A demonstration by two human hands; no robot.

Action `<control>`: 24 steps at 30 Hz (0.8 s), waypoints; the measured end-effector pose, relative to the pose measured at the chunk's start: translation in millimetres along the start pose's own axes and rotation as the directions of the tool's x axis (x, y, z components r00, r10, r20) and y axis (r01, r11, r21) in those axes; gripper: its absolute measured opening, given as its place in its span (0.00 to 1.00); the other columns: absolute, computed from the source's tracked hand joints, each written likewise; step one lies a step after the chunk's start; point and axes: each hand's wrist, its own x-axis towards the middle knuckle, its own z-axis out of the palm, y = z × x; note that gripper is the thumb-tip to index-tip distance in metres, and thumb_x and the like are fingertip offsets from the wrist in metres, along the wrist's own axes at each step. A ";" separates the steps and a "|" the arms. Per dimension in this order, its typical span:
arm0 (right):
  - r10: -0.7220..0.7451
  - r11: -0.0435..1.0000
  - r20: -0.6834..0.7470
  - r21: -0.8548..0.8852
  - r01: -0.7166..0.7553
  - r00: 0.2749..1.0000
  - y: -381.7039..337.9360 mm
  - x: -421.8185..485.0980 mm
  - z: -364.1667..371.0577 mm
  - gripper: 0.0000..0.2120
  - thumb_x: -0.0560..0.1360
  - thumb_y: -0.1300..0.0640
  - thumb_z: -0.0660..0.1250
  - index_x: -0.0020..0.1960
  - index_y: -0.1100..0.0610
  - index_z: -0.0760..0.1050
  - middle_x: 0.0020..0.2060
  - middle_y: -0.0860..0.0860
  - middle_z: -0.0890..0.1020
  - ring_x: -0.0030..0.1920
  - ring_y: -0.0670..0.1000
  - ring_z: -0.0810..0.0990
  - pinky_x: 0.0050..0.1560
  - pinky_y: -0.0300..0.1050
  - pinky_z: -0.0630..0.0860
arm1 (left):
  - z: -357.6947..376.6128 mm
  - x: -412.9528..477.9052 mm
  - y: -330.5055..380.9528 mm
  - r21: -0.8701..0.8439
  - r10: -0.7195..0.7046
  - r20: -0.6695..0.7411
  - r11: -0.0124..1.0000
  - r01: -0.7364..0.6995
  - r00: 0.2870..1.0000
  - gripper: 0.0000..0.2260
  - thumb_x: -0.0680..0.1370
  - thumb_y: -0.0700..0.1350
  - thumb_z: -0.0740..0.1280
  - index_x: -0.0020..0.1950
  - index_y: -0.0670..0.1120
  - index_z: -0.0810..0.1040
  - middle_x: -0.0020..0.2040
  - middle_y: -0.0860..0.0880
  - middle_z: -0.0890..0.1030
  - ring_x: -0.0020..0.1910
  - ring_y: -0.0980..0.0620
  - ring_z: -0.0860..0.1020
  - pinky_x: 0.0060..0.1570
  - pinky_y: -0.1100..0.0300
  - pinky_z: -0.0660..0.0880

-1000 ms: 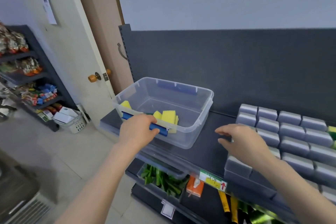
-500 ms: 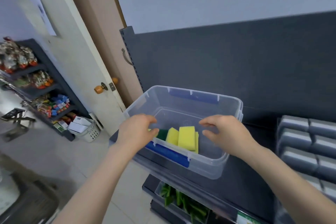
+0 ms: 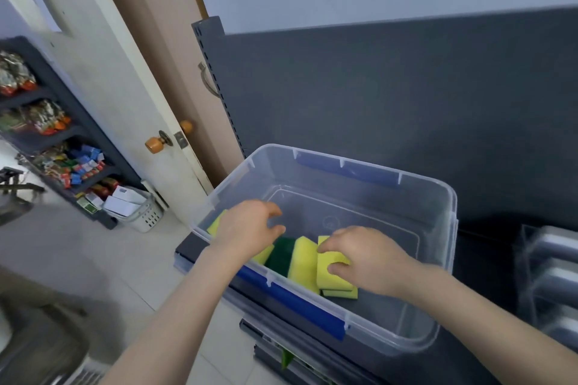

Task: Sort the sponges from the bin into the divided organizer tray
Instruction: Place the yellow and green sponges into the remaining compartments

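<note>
Head view, single frame.

Clear plastic bin (image 3: 439, 259) sits at the left end of the dark grey shelf (image 3: 453, 366). It has one blue latch (image 3: 291, 297) on its near rim and a second on the far rim.

Sponges are all bunched at the bin's near left corner:
- Your right hand (image 3: 366, 259) pinches a yellow sponge (image 3: 331, 283) standing on edge, fingers over its top edge and thumb on its near face.
- A second yellow sponge (image 3: 342, 293) lies flat, just under the held one.
- A yellow-and-green sponge (image 3: 305, 262) leans against the held one's left side.
- Another yellow corner (image 3: 215, 223) shows against the left wall, partly hidden by your wrist.

Your left hand (image 3: 247, 228) hovers over the near left corner with fingers loosely curled and nothing visibly between them. I cannot tell whether the palm touches the sponge beneath.

The organizer tray (image 3: 550, 259) is at the shelf's right end, well apart from the bin. It is blurred; only grey rows show.

Writing:
- A round moulded mark (image 3: 331, 223) on the bin floor is unreadable.
- The packets on the side rack (image 3: 47, 122) carry print too small to read.

Also in frame: a door with an orange knob (image 3: 153, 144) and a white basket (image 3: 144, 212) on the floor.
</note>
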 end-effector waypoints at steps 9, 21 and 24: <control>0.099 0.985 0.256 -0.163 -0.058 0.962 0.2 23.2 25.9 0.23 0.71 0.49 0.67 0.63 0.57 0.70 0.64 0.53 0.71 0.64 0.56 0.70 0.60 0.52 0.72 | 5.2 50.5 -13.5 -0.015 0.128 0.118 0.992 -0.127 0.985 0.16 0.74 0.59 0.67 0.61 0.58 0.77 0.58 0.55 0.79 0.58 0.52 0.76 0.53 0.56 0.74; 0.311 0.935 0.098 -0.208 -0.286 0.945 12.8 50.4 33.8 0.31 0.67 0.46 0.71 0.65 0.57 0.64 0.58 0.54 0.74 0.57 0.57 0.74 0.52 0.49 0.71 | 43.8 99.0 -7.0 -0.331 0.293 0.268 0.923 -0.198 0.918 0.09 0.74 0.50 0.70 0.53 0.56 0.80 0.51 0.58 0.83 0.49 0.60 0.78 0.54 0.62 0.73; 0.355 0.928 0.062 -0.143 -0.344 0.933 19.6 48.9 32.8 0.24 0.68 0.48 0.71 0.59 0.55 0.68 0.56 0.53 0.76 0.57 0.56 0.74 0.51 0.46 0.70 | 49.6 96.3 -5.2 -0.428 0.371 0.265 0.872 -0.236 0.890 0.10 0.74 0.46 0.70 0.54 0.54 0.81 0.51 0.56 0.83 0.45 0.62 0.77 0.54 0.64 0.73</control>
